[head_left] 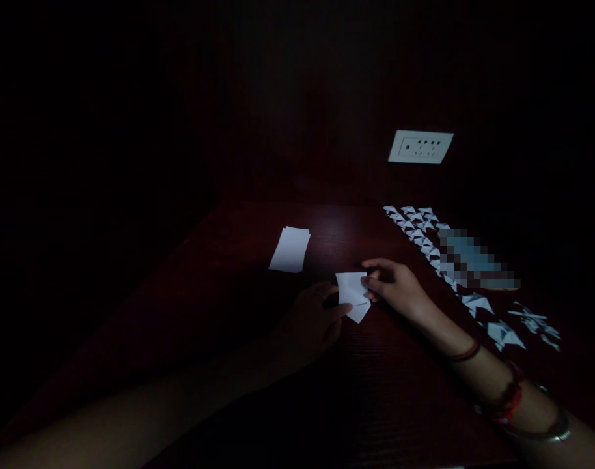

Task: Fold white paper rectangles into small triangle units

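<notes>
A small white sheet of paper (352,286), partly folded with a pointed flap at its lower edge, is held between both hands above the dark table. My left hand (319,319), in shadow, pinches its lower left side with the thumb in front. On the paper's right edge, my right hand (392,286) grips with thumb and fingers. Beyond them lies a stack of white paper sheets (290,249) on the table. Rows of small folded white paper shapes (417,236) run along the right, with larger folded pieces (503,333) nearer to me.
The dark reddish table (219,260) meets a wall at the back that carries a white power socket (421,147). A blurred-out flat object (476,260) lies at the right beside the folded shapes. Thin white paper scraps (536,322) are nearer on that side. Lighting is very dim.
</notes>
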Tool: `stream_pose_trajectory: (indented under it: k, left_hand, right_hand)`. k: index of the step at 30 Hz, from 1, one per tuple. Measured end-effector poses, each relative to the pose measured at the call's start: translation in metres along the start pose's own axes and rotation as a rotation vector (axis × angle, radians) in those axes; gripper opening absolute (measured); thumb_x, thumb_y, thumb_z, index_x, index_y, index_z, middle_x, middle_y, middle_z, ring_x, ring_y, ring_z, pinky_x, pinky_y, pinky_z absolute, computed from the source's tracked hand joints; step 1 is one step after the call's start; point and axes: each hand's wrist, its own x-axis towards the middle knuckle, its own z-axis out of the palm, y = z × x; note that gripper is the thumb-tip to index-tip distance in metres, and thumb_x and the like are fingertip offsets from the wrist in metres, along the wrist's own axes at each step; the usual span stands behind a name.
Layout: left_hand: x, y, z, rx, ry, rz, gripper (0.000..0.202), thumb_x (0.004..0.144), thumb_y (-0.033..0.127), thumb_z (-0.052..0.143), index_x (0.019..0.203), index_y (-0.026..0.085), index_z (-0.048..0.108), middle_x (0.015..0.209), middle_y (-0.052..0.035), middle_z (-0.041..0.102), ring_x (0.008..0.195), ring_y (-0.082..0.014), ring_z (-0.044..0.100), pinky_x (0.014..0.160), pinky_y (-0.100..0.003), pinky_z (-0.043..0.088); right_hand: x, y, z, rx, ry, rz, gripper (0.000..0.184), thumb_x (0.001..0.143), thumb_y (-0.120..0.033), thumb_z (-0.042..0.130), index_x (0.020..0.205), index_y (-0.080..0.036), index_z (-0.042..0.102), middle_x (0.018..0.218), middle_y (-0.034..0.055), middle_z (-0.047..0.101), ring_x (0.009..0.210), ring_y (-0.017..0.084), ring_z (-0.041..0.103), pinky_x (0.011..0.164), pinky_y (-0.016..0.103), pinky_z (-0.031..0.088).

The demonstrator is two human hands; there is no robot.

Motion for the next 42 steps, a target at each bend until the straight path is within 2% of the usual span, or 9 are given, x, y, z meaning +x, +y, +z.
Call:
stream_pose_trajectory:
  k: [7, 12, 19, 22, 26, 33, 37, 42]
  left_hand:
    - [0.002, 0.004, -0.003, 0.045, 0.017, 0.011, 0.034, 0.078, 0.016, 0.043, 0.111, 0.023, 0.049, 0.119, -0.0091, 0.032, 0.108, -0.0248, 0.035, 0.086, -0.041, 0.036]
    - [0.002, 0.006, -0.004, 0.036, 0.010, 0.005, 0.030, 0.078, 0.014, 0.042, 0.106, 0.020, 0.052, 0.118, -0.0100, 0.034, 0.106, -0.0236, 0.037, 0.086, -0.039, 0.037]
    - [0.001, 0.007, -0.003, 0.046, 0.024, -0.058, 0.031, 0.079, 0.018, 0.044, 0.108, 0.022, 0.052, 0.108, -0.0088, 0.041, 0.097, -0.0216, 0.042, 0.080, -0.037, 0.040]
    - [0.000, 0.006, -0.002, 0.051, 0.021, -0.056, 0.032, 0.080, 0.019, 0.043, 0.111, 0.022, 0.049, 0.109, -0.0082, 0.042, 0.100, -0.0213, 0.042, 0.085, -0.039, 0.037]
    - [0.000, 0.005, -0.001, 0.044, 0.044, 0.001, 0.032, 0.081, 0.018, 0.042, 0.112, 0.020, 0.047, 0.120, -0.0071, 0.038, 0.113, -0.0212, 0.033, 0.094, -0.039, 0.031]
    - [-0.001, 0.004, -0.002, 0.017, -0.008, 0.071, 0.034, 0.081, 0.013, 0.042, 0.114, 0.019, 0.044, 0.120, -0.0039, 0.044, 0.114, -0.0188, 0.033, 0.094, -0.037, 0.033]
    - [-0.002, 0.004, -0.001, 0.001, -0.016, 0.031, 0.039, 0.082, 0.014, 0.041, 0.119, 0.023, 0.040, 0.120, -0.0030, 0.042, 0.113, -0.0179, 0.034, 0.095, -0.036, 0.032]
    - [-0.001, 0.004, -0.001, -0.004, -0.016, -0.025, 0.038, 0.082, 0.017, 0.040, 0.120, 0.022, 0.040, 0.121, -0.0052, 0.040, 0.115, -0.0193, 0.032, 0.096, -0.038, 0.030]
  right_hand:
    - [-0.010, -0.017, 0.006, 0.152, -0.101, 0.067, 0.030, 0.069, -0.019, 0.050, 0.100, -0.015, 0.048, 0.054, -0.0019, 0.057, 0.042, 0.012, 0.055, 0.044, 0.025, 0.047]
    - [-0.010, -0.013, 0.007, 0.168, -0.146, 0.140, 0.033, 0.071, -0.016, 0.048, 0.104, -0.013, 0.045, 0.056, 0.0004, 0.060, 0.044, 0.014, 0.057, 0.046, 0.026, 0.049]
    - [-0.010, -0.006, 0.009, 0.171, -0.160, 0.121, 0.036, 0.071, -0.016, 0.048, 0.107, -0.015, 0.046, 0.060, -0.0006, 0.057, 0.051, 0.015, 0.061, 0.043, 0.024, 0.049]
    - [-0.009, -0.005, 0.010, 0.210, -0.139, 0.140, 0.035, 0.070, -0.015, 0.050, 0.105, -0.013, 0.048, 0.061, -0.0010, 0.056, 0.049, 0.013, 0.060, 0.041, 0.021, 0.048]
    - [-0.008, -0.006, 0.011, 0.265, -0.107, 0.187, 0.034, 0.069, -0.015, 0.051, 0.103, -0.013, 0.049, 0.060, -0.0012, 0.056, 0.047, 0.011, 0.059, 0.039, 0.018, 0.047]
    - [-0.009, -0.009, 0.012, 0.311, -0.100, 0.225, 0.032, 0.070, -0.014, 0.050, 0.101, -0.013, 0.050, 0.061, -0.0017, 0.055, 0.049, 0.010, 0.059, 0.040, 0.017, 0.046]
    - [-0.009, -0.008, 0.011, 0.270, -0.132, 0.186, 0.032, 0.069, -0.017, 0.051, 0.102, -0.014, 0.050, 0.061, -0.0014, 0.056, 0.049, 0.010, 0.058, 0.040, 0.017, 0.046]
    - [-0.007, -0.004, 0.011, 0.216, -0.136, 0.135, 0.031, 0.069, -0.018, 0.053, 0.099, -0.014, 0.052, 0.063, -0.0002, 0.057, 0.049, 0.010, 0.058, 0.038, 0.017, 0.046]
